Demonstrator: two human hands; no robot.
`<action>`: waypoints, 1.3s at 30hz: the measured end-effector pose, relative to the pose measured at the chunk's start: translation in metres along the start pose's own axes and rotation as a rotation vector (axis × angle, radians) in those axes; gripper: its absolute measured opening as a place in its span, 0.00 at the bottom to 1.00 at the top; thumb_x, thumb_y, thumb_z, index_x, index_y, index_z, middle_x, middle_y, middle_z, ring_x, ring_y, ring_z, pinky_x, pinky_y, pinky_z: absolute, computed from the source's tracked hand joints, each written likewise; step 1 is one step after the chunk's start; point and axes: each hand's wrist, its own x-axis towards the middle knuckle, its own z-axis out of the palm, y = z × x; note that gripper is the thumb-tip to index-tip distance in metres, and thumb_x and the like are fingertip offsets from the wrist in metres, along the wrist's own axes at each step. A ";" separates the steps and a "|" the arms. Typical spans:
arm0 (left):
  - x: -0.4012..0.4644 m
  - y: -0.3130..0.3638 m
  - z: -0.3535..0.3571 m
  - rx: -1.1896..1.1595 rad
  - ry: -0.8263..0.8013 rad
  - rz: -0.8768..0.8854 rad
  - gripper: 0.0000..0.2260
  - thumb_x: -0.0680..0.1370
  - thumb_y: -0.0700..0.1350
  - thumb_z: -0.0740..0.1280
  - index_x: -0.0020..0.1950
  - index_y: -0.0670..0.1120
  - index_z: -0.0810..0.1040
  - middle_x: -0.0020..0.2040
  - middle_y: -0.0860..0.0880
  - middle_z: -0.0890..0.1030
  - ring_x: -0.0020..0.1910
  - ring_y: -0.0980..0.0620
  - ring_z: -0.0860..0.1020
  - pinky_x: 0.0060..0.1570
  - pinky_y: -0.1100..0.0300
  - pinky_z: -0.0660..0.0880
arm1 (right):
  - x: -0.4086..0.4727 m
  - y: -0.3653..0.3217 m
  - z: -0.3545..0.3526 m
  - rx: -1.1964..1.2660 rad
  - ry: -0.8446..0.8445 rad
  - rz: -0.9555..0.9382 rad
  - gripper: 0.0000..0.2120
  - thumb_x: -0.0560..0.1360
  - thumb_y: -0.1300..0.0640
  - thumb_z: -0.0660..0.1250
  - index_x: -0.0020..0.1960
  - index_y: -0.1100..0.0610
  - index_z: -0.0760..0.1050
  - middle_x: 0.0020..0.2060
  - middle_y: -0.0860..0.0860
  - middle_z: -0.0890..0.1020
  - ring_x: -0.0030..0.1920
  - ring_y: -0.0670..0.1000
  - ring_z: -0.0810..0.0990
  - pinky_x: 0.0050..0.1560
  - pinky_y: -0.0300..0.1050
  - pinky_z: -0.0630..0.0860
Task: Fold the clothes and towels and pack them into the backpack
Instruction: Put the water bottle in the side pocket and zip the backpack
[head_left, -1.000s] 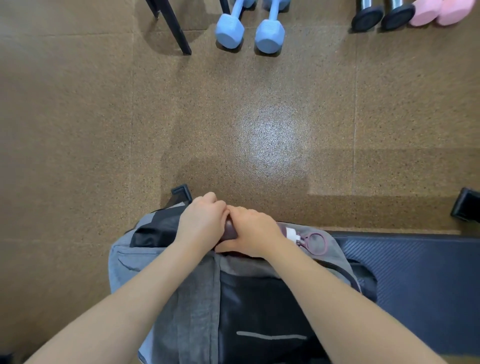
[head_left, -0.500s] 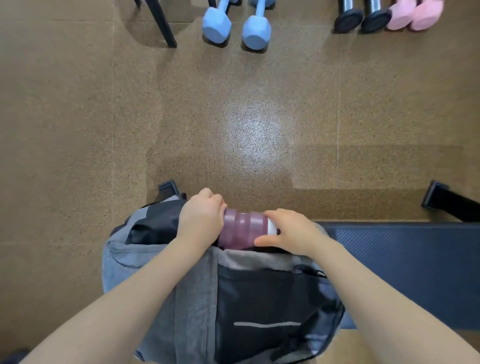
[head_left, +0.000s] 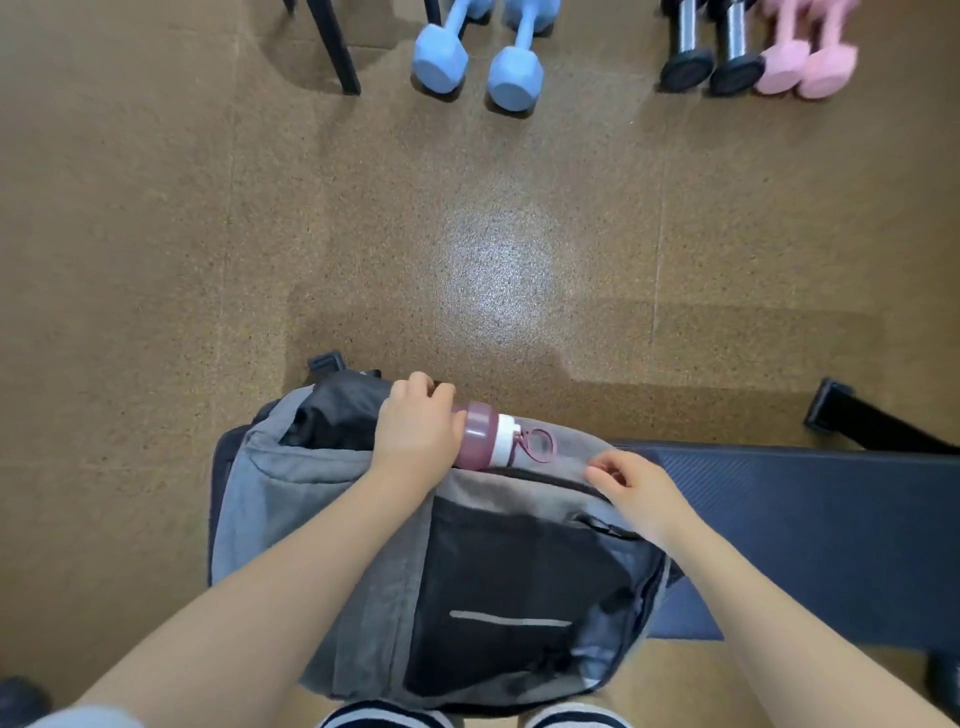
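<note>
A grey and black backpack (head_left: 322, 519) lies in front of me, its far end resting on a dark bench pad. Dark fabric (head_left: 337, 415) shows in its open top at the far left. My left hand (head_left: 418, 431) grips a maroon bottle (head_left: 475, 436) with a white neck and a loop cap, lying across the bag's top edge. My right hand (head_left: 631, 486) rests apart from the bottle, on the grey edge of the bag beside a zip, fingers loosely curled and holding nothing.
The dark blue bench pad (head_left: 810, 530) runs to the right under the bag. Blue dumbbells (head_left: 478, 62), black dumbbells (head_left: 711, 57) and pink dumbbells (head_left: 805, 62) stand on the brown floor at the back. A black frame leg (head_left: 332, 47) stands back left.
My right hand has let go of the bottle and moved right onto the bag's edge. The bottle's cap end has come out from under the hands; my left hand still grips its body.
</note>
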 end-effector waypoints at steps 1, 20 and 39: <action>-0.005 0.004 0.003 0.012 0.012 -0.006 0.17 0.78 0.50 0.60 0.62 0.42 0.73 0.64 0.40 0.69 0.62 0.40 0.66 0.58 0.50 0.66 | -0.007 0.004 0.000 0.031 -0.005 -0.024 0.10 0.79 0.52 0.61 0.50 0.57 0.78 0.44 0.52 0.79 0.45 0.53 0.77 0.43 0.41 0.68; 0.003 0.001 0.034 0.232 -0.001 0.134 0.31 0.68 0.51 0.74 0.68 0.45 0.69 0.67 0.45 0.72 0.66 0.34 0.67 0.64 0.43 0.64 | 0.000 0.010 0.051 -0.762 0.062 -0.796 0.14 0.68 0.50 0.66 0.54 0.43 0.77 0.50 0.50 0.80 0.37 0.55 0.76 0.36 0.46 0.72; -0.069 -0.077 0.054 0.301 0.183 0.422 0.24 0.67 0.44 0.66 0.63 0.56 0.72 0.60 0.44 0.76 0.55 0.43 0.76 0.55 0.52 0.65 | 0.003 -0.087 0.073 -0.480 -0.225 -0.412 0.26 0.74 0.58 0.58 0.72 0.46 0.63 0.71 0.47 0.64 0.69 0.52 0.64 0.68 0.51 0.62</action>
